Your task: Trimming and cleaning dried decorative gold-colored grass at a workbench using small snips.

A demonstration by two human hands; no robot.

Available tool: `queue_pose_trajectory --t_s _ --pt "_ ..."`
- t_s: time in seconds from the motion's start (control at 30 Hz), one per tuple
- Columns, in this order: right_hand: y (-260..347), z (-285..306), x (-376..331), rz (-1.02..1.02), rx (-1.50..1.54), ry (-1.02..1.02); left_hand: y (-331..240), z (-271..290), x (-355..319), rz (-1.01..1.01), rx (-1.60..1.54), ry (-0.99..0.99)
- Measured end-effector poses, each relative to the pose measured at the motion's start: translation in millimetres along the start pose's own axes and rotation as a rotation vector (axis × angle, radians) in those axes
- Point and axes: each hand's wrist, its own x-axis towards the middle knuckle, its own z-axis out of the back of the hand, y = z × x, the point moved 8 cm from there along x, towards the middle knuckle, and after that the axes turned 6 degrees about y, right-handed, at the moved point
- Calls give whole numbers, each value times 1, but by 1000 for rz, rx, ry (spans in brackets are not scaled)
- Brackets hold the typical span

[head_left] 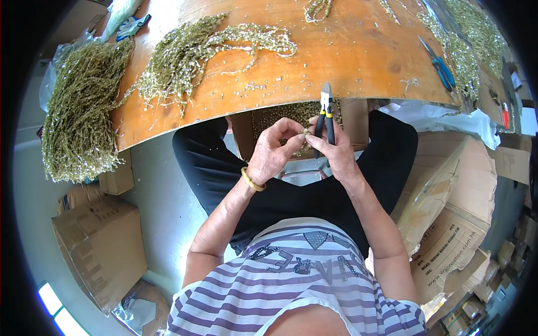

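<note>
Above my lap, just off the table's near edge, my left hand (278, 147) pinches a small piece of gold beaded strand (306, 132) between thumb and fingertips. My right hand (336, 150) meets it there, with its thumb tip and fingers close against the same piece. A pair of cutting pliers (326, 103) with black and yellow handles sits in my right hand, jaws pointing away over the table edge. Below my hands stands an open cardboard box (242, 134) with many loose gold beads (280, 116) in it. My fingers partly hide the strand piece.
On the wooden table (358, 61) lie a gold strand heap (185, 56), blue-handled pliers (440, 66) and a glove (132, 27). A thick gold bundle (84, 106) hangs over the left edge. Cardboard boxes (103, 249) stand at left; torn cardboard (454, 224) lies at right.
</note>
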Motion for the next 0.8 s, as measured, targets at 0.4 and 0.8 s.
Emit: queue_pose_trajectory --t_s 0.4,0.8 --pt "20 -5 2 142 -366 -7 30 4 3 209 -297 143" --pt "2 -1 1 -40 -88 -12 43 -5 0 333 -611 144"
